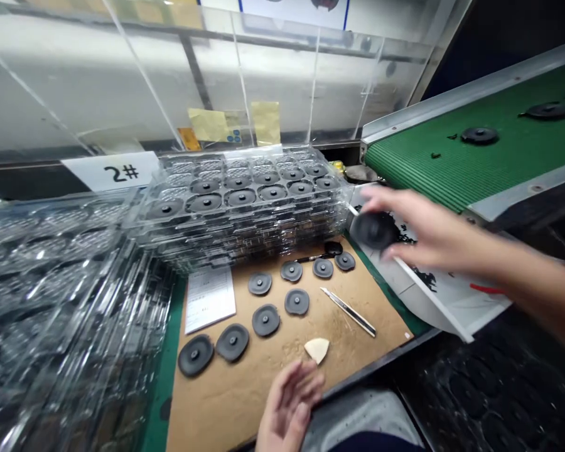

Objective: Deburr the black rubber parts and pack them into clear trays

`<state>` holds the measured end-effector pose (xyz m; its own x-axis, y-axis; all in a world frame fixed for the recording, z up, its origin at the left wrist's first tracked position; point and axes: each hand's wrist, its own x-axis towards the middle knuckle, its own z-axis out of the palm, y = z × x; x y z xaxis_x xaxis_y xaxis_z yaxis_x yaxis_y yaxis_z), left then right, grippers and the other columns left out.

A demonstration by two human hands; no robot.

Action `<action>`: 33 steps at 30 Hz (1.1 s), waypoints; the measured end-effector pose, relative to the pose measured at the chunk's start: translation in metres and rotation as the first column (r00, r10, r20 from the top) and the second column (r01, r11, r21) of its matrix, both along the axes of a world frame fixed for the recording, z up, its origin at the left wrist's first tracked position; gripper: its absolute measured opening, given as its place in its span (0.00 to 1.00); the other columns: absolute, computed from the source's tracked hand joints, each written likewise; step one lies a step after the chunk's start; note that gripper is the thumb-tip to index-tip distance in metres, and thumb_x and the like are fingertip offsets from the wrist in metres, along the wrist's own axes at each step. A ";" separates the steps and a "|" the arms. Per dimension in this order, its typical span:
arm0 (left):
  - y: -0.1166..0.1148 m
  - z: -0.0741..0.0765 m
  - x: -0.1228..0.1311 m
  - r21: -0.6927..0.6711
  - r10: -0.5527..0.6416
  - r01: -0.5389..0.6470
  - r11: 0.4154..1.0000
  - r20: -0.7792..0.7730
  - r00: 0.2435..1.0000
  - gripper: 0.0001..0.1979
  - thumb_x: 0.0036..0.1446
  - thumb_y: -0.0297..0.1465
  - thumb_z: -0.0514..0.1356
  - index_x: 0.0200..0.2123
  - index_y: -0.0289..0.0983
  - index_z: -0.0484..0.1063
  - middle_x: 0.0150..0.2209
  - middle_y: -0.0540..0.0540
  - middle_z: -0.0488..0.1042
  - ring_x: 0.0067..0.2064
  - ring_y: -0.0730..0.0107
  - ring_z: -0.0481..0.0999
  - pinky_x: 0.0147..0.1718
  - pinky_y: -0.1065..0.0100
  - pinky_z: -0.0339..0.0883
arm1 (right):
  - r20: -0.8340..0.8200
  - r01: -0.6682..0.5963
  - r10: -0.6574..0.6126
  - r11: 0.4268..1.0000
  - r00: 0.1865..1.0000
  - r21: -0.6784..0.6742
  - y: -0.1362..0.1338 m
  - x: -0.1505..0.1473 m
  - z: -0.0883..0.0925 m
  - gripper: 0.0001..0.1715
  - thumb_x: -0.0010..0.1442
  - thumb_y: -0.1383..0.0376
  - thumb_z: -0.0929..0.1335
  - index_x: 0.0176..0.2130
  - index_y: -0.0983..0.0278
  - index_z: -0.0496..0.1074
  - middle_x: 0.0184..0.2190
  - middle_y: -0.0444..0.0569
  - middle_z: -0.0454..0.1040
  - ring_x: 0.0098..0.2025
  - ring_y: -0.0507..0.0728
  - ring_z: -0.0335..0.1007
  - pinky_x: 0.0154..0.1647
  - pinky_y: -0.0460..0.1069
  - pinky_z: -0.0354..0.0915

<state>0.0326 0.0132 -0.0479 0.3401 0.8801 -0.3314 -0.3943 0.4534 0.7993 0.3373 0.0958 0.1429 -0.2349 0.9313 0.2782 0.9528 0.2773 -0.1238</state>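
The right hand (433, 229) enters from the right side of the view and pinches a black rubber disc (373, 230) by its rim between thumb and fingers. The disc is held in the air above the inner corner of a white tray (452, 307), just beside a stack of clear plastic trays (245, 254). This rim grip appears to leave the disc's face largely uncovered.

The left hand (288, 408) is at the near edge of a brown cardboard mat (263, 402). Its fingers are loosely curled and slightly spread, and it holds nothing. The fingertips are just beside a pale wedge-shaped chip (317, 349).

Eight black discs (260, 283) lie flat on the mat, spaced apart, apparently so that each stays separate. A craft knife (348, 312) lies within easy reach of the right hand, near a small black-handled tool (321, 255). A printed sheet (209, 299) lies at the mat's left side, clear of the discs.

The upper trays hold discs in separate pockets, which keeps them from touching. A card marked "2#" (110, 171) stands behind the trays, apparently to identify the station or stack. Black scraps (424, 278) lie in the white tray. Beyond it, a green conveyor belt (499, 157) carries more discs (479, 135).
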 end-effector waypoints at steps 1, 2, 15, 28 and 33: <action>-0.001 0.007 0.009 0.011 0.010 -0.011 1.000 0.091 0.996 0.26 0.44 0.44 0.67 0.49 0.54 0.70 0.53 0.46 0.72 0.52 0.54 0.73 0.48 0.59 0.70 | -0.128 -0.135 0.125 0.988 0.984 -0.078 -0.020 -0.028 -0.018 0.46 0.49 0.62 0.73 0.63 0.63 0.54 0.59 0.54 0.62 0.60 0.65 0.59 0.61 0.59 0.58; -0.002 0.014 0.016 0.016 0.006 -0.008 1.000 0.162 0.987 0.33 0.41 0.45 0.68 0.53 0.55 0.66 0.57 0.46 0.68 0.56 0.52 0.69 0.50 0.58 0.68 | -0.235 -0.246 0.203 0.954 0.950 -0.171 -0.040 -0.053 -0.037 0.45 0.53 0.63 0.71 0.64 0.59 0.50 0.60 0.52 0.61 0.62 0.63 0.56 0.63 0.58 0.56; -0.045 0.031 -0.049 -0.306 0.038 0.071 0.949 0.337 0.941 0.28 0.51 0.40 0.64 0.55 0.52 0.60 0.57 0.43 0.67 0.54 0.49 0.72 0.46 0.59 0.70 | -0.559 -0.044 -0.252 0.886 0.790 -0.461 -0.107 -0.130 -0.186 0.35 0.58 0.56 0.66 0.62 0.56 0.56 0.61 0.56 0.56 0.44 0.59 0.72 0.47 0.57 0.70; -0.061 0.036 -0.054 -0.287 0.190 -0.084 0.954 0.367 0.911 0.33 0.47 0.38 0.67 0.56 0.47 0.60 0.57 0.41 0.67 0.56 0.48 0.69 0.53 0.55 0.65 | -0.625 -0.085 -0.174 0.928 0.761 -0.362 -0.100 -0.159 -0.203 0.16 0.63 0.62 0.61 0.50 0.62 0.69 0.42 0.51 0.73 0.40 0.56 0.70 0.41 0.51 0.68; -0.054 0.044 -0.041 -0.275 0.205 -0.134 0.952 0.249 0.947 0.32 0.46 0.36 0.68 0.54 0.40 0.65 0.53 0.41 0.71 0.53 0.56 0.71 0.51 0.64 0.67 | -0.764 -0.264 0.125 0.963 0.633 -0.062 -0.114 -0.184 -0.116 0.16 0.62 0.68 0.63 0.51 0.62 0.67 0.42 0.48 0.73 0.42 0.54 0.67 0.45 0.50 0.65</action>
<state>-0.0087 -0.0407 -0.0040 0.3017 0.8323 -0.4649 -0.6686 0.5324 0.5192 0.1530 -0.0177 0.0270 -0.1921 0.9341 0.3008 0.4400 0.3560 -0.8244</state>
